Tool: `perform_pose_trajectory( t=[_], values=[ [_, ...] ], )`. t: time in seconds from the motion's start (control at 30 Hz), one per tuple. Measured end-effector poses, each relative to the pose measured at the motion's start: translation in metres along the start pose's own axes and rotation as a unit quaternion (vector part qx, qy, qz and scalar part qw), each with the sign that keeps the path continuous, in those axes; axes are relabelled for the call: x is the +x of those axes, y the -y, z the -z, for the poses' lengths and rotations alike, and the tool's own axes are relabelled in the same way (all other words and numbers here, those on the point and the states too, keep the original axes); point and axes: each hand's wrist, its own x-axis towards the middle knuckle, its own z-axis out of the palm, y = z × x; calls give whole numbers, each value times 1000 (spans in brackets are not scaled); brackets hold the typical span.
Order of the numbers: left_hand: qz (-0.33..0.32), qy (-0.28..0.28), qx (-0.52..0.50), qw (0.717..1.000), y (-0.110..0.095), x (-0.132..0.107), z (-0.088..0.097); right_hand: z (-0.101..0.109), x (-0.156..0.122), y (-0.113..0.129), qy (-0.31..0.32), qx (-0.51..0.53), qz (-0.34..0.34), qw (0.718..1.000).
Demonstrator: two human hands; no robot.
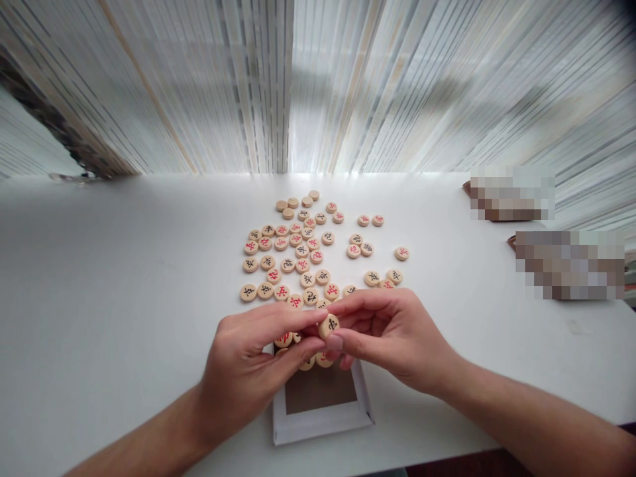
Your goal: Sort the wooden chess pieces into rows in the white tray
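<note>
Both hands meet above a shallow white box (318, 424) with a brown inside, near the table's front edge. My right hand (392, 338) pinches a round wooden game piece (328, 325) with a black character between thumb and fingers. My left hand (248, 368) is closed beside it, its fingertips touching the same piece, with a red-marked piece (284, 340) showing under its fingers. A few more pieces (318, 361) lie in the box below the hands.
Several round wooden pieces (303, 252) with red or black characters lie scattered on the white table (124, 278) beyond the hands. Two blurred-out objects (511, 192) sit at the right edge. A striped curtain (318, 86) hangs behind the table.
</note>
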Motion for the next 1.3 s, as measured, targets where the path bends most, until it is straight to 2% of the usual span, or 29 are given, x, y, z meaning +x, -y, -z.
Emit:
perform_pose_trajectory(
  t=[0.37,0.6,0.8,0.97,1.1,1.3],
  values=[
    [-39,21,28,999,-4,2,-2,-2,0,1,-10,-7,-16,1000],
    [15,7,3,1000,-3,0,-2,-1,1,7,9,1,-15,1000],
    [43,-14,1,999,-2,-2,-1,1,2,5,48,54,-14,997],
    [7,-25,-1,1000,-3,-1,-1,1,1,3,61,68,-29,995],
    [3,-29,5,1000,-6,0,-2,-1,1,3,66,82,-51,993],
    [-5,-9,-12,1000,-6,-3,0,-2,2,1,71,98,-73,990]
  ],
)
